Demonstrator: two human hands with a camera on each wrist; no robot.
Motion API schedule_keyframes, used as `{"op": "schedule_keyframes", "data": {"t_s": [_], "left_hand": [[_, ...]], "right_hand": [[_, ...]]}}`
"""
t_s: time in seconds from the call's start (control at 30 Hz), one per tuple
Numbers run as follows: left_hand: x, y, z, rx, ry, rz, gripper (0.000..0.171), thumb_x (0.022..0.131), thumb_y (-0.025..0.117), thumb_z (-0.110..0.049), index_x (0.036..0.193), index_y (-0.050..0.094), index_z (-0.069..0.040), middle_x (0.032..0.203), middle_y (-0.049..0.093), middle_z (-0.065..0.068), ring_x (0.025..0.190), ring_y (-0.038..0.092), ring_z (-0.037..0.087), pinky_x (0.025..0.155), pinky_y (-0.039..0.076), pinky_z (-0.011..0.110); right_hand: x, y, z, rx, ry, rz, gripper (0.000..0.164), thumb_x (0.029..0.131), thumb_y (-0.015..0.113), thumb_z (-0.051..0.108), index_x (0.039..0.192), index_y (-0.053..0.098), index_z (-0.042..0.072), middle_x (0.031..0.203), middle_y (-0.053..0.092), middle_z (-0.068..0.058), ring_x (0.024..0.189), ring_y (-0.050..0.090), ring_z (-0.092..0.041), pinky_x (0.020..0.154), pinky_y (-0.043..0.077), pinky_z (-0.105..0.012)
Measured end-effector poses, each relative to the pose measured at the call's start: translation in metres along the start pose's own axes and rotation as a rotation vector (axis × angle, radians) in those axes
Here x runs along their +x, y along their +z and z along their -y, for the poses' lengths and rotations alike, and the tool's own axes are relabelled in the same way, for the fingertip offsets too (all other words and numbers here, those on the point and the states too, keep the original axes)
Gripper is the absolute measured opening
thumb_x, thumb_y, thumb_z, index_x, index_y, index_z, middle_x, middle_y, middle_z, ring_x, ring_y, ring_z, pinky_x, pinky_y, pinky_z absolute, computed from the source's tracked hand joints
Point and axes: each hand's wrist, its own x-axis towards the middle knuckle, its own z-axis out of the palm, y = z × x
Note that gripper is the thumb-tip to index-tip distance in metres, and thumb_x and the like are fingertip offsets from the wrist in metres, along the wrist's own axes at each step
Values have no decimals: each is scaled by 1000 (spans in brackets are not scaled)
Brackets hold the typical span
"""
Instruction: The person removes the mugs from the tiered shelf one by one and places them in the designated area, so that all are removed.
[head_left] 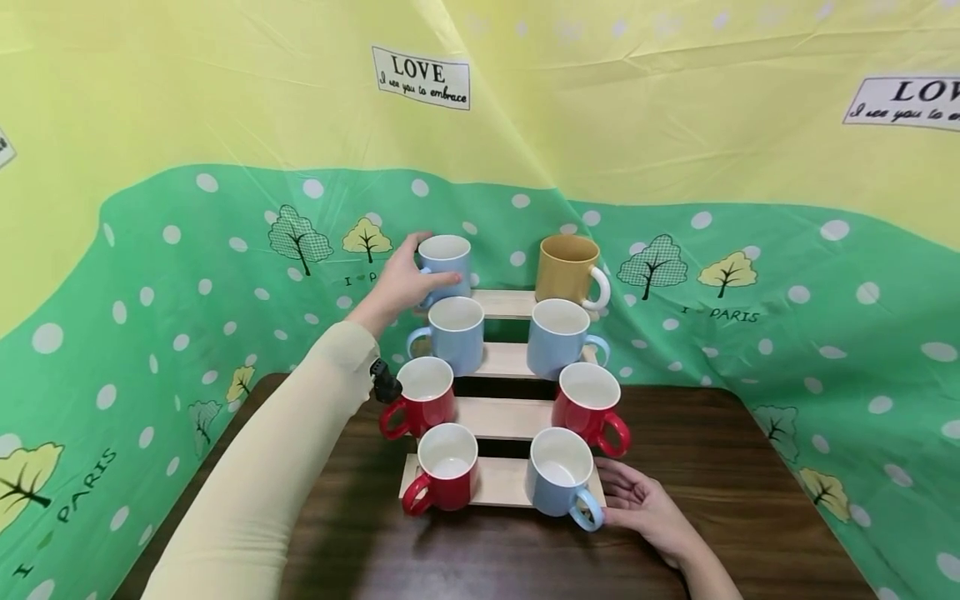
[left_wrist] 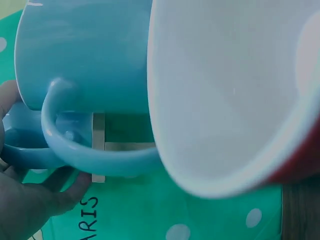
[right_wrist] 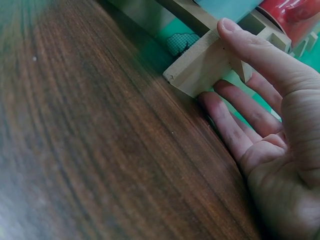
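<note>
At the left end of the top tier, my left hand (head_left: 401, 282) grips a light blue mug (head_left: 461, 260), thumb across its front and fingers behind. The left wrist view shows the hand (left_wrist: 35, 202) around this mug (left_wrist: 30, 159), partly hidden by a nearer blue mug (left_wrist: 90, 55). My right hand (head_left: 647, 507) is at the lower right end of a stepped wooden rack (head_left: 504, 418). In the right wrist view its thumb lies on the rack's wooden end piece (right_wrist: 202, 65), with the other fingers curled behind.
A tan mug (head_left: 564, 275) with a white handle stands at top right. Two blue mugs fill the second tier, two red mugs (head_left: 431, 408) the third. A red mug (head_left: 448, 483) and blue mug (head_left: 555, 483) sit lowest. Around the dark wooden table (head_left: 675, 433) hangs patterned cloth (head_left: 225, 300).
</note>
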Motion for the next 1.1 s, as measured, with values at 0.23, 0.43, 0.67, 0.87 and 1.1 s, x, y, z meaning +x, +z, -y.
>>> {"op": "schedule_keyframes", "data": {"t_s": [0.23, 0.43, 0.67, 0.87, 1.1], "left_hand": [[-2, -1, 0, -56, 35, -54, 95, 92, 91, -30, 169, 36, -21, 153, 57, 11, 138, 57, 33, 113, 48, 58], [-5, -11, -9, -48, 125, -87, 91, 93, 90, -26, 167, 38, -17, 151, 58, 13, 135, 59, 33, 112, 50, 54], [-13, -24, -26, -59, 169, -123, 91, 93, 91, -23, 166, 38, -17, 151, 57, 14, 134, 59, 34, 110, 52, 54], [-20, -35, -41, -93, 159, -93, 92, 91, 92, -24, 166, 40, -20, 151, 55, 10, 133, 60, 34, 107, 54, 55], [-34, -54, -53, -114, 181, -66, 85, 89, 93, -16, 162, 48, -16, 148, 58, 7, 131, 62, 35, 106, 54, 57]], "right_hand": [[0, 2, 1, -12, 16, -8, 65, 97, 76, -8, 156, 52, 4, 140, 71, 5, 124, 72, -15, 102, 59, -29], [0, 1, -2, -14, 24, -10, 64, 97, 74, -9, 156, 52, 3, 140, 71, 4, 124, 72, -15, 102, 59, -29], [2, -1, -3, -12, 35, -9, 64, 98, 73, -8, 157, 49, -1, 141, 70, 4, 126, 71, -15, 103, 58, -29], [0, -2, -2, 6, 30, -10, 63, 98, 73, -9, 155, 54, 11, 140, 71, 5, 125, 71, -15, 102, 59, -30], [0, -1, -1, 6, 35, -9, 63, 98, 73, -8, 156, 53, 9, 142, 70, 3, 125, 71, -17, 103, 59, -31]]}}
